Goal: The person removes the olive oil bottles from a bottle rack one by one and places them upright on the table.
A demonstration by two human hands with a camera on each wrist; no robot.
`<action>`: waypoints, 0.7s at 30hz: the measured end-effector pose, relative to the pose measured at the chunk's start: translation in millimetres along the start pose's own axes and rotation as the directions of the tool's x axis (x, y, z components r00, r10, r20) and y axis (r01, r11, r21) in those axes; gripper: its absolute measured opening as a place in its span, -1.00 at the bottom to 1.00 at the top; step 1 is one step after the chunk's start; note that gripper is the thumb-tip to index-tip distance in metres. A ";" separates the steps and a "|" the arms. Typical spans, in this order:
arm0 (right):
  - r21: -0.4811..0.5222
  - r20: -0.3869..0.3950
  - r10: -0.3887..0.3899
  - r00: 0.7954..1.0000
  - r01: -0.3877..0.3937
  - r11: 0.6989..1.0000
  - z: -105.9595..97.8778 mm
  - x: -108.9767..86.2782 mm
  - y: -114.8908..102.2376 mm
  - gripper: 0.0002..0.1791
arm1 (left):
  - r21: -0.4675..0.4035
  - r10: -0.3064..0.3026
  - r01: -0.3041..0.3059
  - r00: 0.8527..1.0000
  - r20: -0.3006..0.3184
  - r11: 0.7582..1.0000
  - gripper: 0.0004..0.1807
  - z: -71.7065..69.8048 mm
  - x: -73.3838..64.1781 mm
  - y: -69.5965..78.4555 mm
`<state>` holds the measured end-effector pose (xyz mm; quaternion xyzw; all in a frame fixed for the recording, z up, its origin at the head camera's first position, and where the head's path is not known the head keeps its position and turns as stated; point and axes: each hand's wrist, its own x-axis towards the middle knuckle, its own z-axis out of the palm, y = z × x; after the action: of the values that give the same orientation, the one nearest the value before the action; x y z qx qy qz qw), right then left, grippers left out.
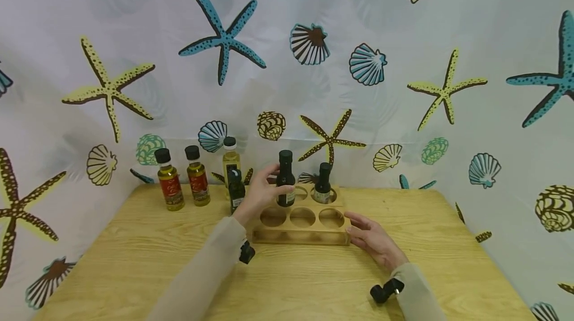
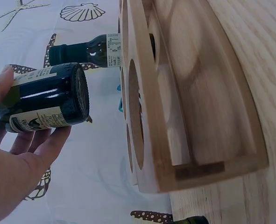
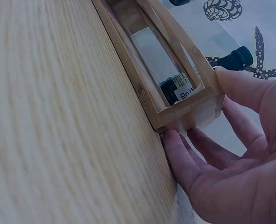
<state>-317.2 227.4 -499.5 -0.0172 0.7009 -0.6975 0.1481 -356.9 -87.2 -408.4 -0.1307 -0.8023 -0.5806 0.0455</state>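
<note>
My left hand [image 1: 260, 193] grips a dark glass bottle [image 1: 285, 174] with a green cap and cream label. In the left wrist view the bottle [image 2: 46, 100] is tilted, its base apart from the wooden bottle rack [image 2: 163, 154]. My right hand [image 1: 374, 241] holds the right end of the rack [image 1: 300, 238]. The right wrist view has the thumb at the upper edge of the rack [image 3: 189, 112] and the fingers against its end. A smaller dark bottle [image 1: 322, 184] stands in the back right hole. The front-row holes hold no bottles.
Left of the rack stand two red-labelled oil bottles [image 1: 170, 186] [image 1: 198, 184], a tall pale-yellow oil bottle [image 1: 230, 159] and a dark green bottle [image 1: 235, 191] beside my left wrist. Behind the wooden table [image 1: 134, 271] hangs a curtain [image 1: 287, 86] printed with starfish and shells.
</note>
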 end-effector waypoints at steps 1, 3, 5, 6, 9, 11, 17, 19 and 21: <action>-0.002 0.000 -0.001 1.000 0.001 1.000 -0.1 0.4 0.0 -0.38 | 0.003 0.002 -0.002 1.000 -0.002 1.000 -0.28 -1.4 -1.2 -0.3; -0.001 0.001 -0.002 1.000 0.002 1.000 -0.1 1.0 0.0 -0.38 | 0.010 0.005 -0.005 1.000 -0.002 1.000 -0.37 -3.5 -3.6 -0.3; -0.001 0.002 -0.003 1.000 0.003 1.000 -0.3 1.8 0.3 -0.37 | 0.022 0.000 0.000 1.000 -0.005 1.000 -0.40 -5.5 -6.3 1.0; 0.000 0.001 -0.004 1.000 0.004 1.000 -0.4 2.1 0.3 -0.37 | 0.032 0.003 -0.003 1.000 -0.007 0.999 -0.40 -6.4 -7.3 1.7; -0.001 0.004 0.000 1.000 0.000 1.000 -1.0 2.0 0.1 -0.37 | 0.049 -0.008 0.009 1.000 -0.020 0.999 -0.35 -8.3 -11.5 2.7; -0.004 0.006 0.000 1.000 0.000 1.000 -1.2 1.8 -0.4 -0.37 | 0.056 -0.025 0.027 0.999 -0.030 0.998 -0.30 -10.0 -13.2 3.2; 0.000 0.026 -0.009 1.000 0.009 1.000 -1.4 1.0 -2.0 -0.37 | 0.094 -0.069 0.076 0.995 -0.071 0.993 -0.16 -18.3 -18.6 1.0; 0.003 0.025 -0.009 1.000 0.009 1.000 -1.7 0.9 -1.9 -0.37 | 0.095 -0.073 0.080 0.994 -0.076 0.992 -0.16 -21.7 -20.3 0.2; 0.004 0.021 -0.008 1.000 0.008 1.000 -2.2 0.7 -1.8 -0.37 | 0.090 -0.064 0.071 0.995 -0.077 0.993 -0.21 -25.4 -21.9 -0.5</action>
<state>-318.8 229.3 -497.9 -0.0270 0.6978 -0.6993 0.1527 -337.9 -114.8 -405.6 -0.0796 -0.8301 -0.5485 0.0614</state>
